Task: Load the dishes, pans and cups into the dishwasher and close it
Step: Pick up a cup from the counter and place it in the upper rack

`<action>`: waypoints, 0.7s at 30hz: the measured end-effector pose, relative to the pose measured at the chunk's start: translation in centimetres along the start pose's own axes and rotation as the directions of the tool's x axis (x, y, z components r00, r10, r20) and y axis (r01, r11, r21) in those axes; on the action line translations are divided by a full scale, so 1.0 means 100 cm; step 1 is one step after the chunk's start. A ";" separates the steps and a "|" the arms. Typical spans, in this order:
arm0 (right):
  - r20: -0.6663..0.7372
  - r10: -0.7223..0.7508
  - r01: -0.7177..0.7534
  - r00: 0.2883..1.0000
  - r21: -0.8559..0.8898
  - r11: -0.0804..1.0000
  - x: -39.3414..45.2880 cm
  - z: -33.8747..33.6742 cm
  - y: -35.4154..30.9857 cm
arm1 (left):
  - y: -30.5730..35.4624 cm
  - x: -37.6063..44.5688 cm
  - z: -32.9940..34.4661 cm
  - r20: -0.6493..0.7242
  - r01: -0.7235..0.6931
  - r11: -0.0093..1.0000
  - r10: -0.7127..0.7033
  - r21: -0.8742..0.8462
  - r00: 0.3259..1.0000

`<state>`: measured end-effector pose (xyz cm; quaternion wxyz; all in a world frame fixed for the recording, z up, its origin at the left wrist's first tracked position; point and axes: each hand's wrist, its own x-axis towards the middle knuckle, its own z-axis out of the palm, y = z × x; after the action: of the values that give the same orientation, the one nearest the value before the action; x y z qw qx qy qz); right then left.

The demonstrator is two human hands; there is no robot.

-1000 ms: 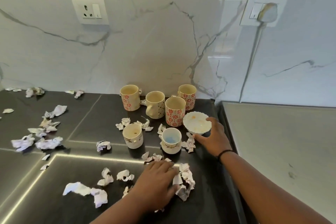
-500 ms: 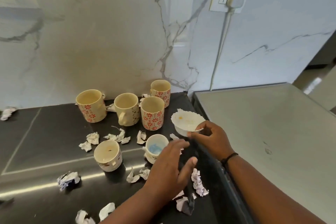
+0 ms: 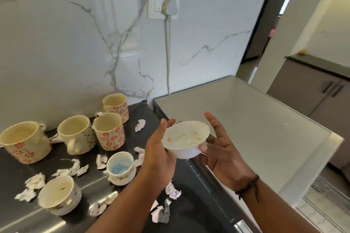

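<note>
A small white scalloped bowl [image 3: 184, 140] with orange food smears is held above the counter's right edge between my left hand [image 3: 158, 155] and my right hand [image 3: 220, 154]. Both hands cup its sides. On the black counter [image 3: 144, 111] stand several mugs: three with red flowers [image 3: 111, 132], [image 3: 116, 105], [image 3: 24, 141], one cream mug [image 3: 76, 134], a small cup with blue residue [image 3: 121, 167] and another small cream cup [image 3: 58, 195].
Crumpled paper scraps [image 3: 140, 125] lie scattered over the counter. A grey glass-topped appliance [image 3: 246, 119] stands to the right, with a plug and cord [image 3: 168, 43] on the marble wall behind. Cabinets [image 3: 322, 91] are at far right.
My right hand lifted the bowl off the counter, and my left hand rose from the paper scraps to meet it. The view turned right.
</note>
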<state>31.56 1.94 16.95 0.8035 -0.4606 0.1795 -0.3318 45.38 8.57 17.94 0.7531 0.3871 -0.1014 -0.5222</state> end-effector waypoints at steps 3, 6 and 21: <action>0.015 0.012 -0.015 1.000 0.196 0.980 -0.015 -0.003 -0.002 | -0.025 -0.007 0.028 0.031 -0.031 0.997 0.029 0.064 0.999; 0.028 0.008 -0.019 1.000 0.424 0.905 -0.033 -0.018 -0.013 | -0.055 -0.018 0.058 0.105 -0.105 0.956 0.078 0.274 0.991; -0.515 0.187 0.159 0.837 0.555 0.817 -0.226 -0.307 -0.072 | -0.309 -0.011 0.182 0.622 -0.733 -0.256 -0.398 0.631 0.674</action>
<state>-5.47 -3.91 7.08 0.8212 -0.0796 0.2958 -0.4814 12.88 -3.96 9.31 0.1206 0.5635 -0.7951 -0.1891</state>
